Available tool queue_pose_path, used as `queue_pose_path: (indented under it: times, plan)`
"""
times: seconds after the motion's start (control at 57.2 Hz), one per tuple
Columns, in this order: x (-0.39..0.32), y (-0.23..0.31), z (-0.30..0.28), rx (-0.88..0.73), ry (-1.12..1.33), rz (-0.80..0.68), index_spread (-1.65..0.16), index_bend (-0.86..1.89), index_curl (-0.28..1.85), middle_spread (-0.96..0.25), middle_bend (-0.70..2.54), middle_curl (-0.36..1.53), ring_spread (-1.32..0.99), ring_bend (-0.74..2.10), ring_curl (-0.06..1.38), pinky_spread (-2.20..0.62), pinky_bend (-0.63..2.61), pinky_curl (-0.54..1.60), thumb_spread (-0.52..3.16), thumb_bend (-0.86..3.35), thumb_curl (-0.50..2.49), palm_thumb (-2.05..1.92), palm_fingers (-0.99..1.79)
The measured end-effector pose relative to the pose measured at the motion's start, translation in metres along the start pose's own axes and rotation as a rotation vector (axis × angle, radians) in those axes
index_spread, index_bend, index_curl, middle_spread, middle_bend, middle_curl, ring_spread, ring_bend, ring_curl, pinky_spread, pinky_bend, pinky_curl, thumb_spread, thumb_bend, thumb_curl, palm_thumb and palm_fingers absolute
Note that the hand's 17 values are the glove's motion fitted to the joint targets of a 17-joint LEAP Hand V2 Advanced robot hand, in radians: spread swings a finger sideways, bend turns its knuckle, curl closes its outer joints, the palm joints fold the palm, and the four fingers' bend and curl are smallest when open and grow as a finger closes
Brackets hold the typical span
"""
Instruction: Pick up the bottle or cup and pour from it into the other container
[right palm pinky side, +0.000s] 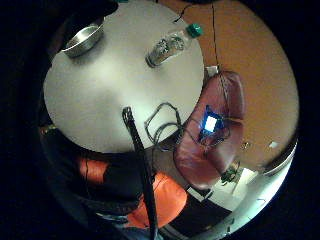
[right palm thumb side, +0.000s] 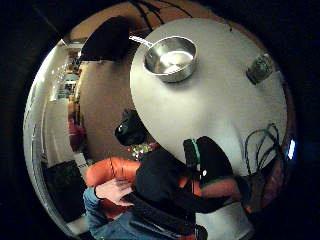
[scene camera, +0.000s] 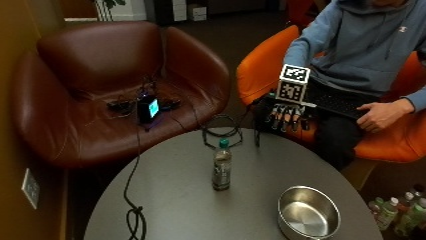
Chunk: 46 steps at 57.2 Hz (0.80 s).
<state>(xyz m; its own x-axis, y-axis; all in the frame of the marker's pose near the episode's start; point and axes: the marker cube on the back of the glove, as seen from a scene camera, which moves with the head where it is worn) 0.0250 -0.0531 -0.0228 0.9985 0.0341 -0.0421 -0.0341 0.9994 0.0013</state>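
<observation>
Outside view: a round grey table (scene camera: 173, 200) carries two task items. A clear plastic bottle (scene camera: 221, 168) with a green cap stands upright near the table's centre. A steel bowl (scene camera: 309, 213) sits at about 4 o'clock from the bottle, near the table edge, well apart from it and open side up. Neither item is touched by anything.

The gloved right hand (scene camera: 287, 116) hangs past the far rim of the table, at about 1 o'clock from the bottle, apart from it. Its fingers (scene camera: 285, 121) point downward, loosely extended, and grasp nothing. The bare left hand (scene camera: 376, 115) rests on a dark laptop (scene camera: 339, 101) on the person's lap.

The person sits in an orange chair (scene camera: 263, 67) at 1 o'clock from the table. A brown leather chair (scene camera: 113, 85) stands at 10 o'clock, with a small lit device (scene camera: 148, 108) on its seat. A loop of black cable (scene camera: 221, 131) lies at the table's far rim, and another cable (scene camera: 135, 210) runs across the table's 9 o'clock side.

Little finger side palm view: the bottle (right palm pinky side: 172, 45) and bowl (right palm pinky side: 82, 40) both stand on the tabletop, far from the palm. Thumb side palm view: the bowl (right palm thumb side: 171, 58) shows a bare interior; the bottle (right palm thumb side: 260, 68) is seen near the table's edge.
</observation>
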Motion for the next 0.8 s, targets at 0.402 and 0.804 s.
queue_pose_path:
  times: [0.402, 0.804]
  plan:
    - [0.045, 0.0, 0.001, 0.027, -0.052, 0.119, -0.39, 0.16, 0.29, -0.08, 0.17, 0.25, -0.03, 0.38, 0.27, 0.23, 0.48, 0.34, 1.01, -0.02, 0.38, 0.72, 0.11]
    - [0.108, 0.036, -0.001, 0.037, -0.047, 0.187, -0.39, 0.16, 0.29, -0.07, 0.17, 0.25, -0.03, 0.39, 0.28, 0.23, 0.48, 0.35, 1.01, -0.02, 0.39, 0.73, 0.12]
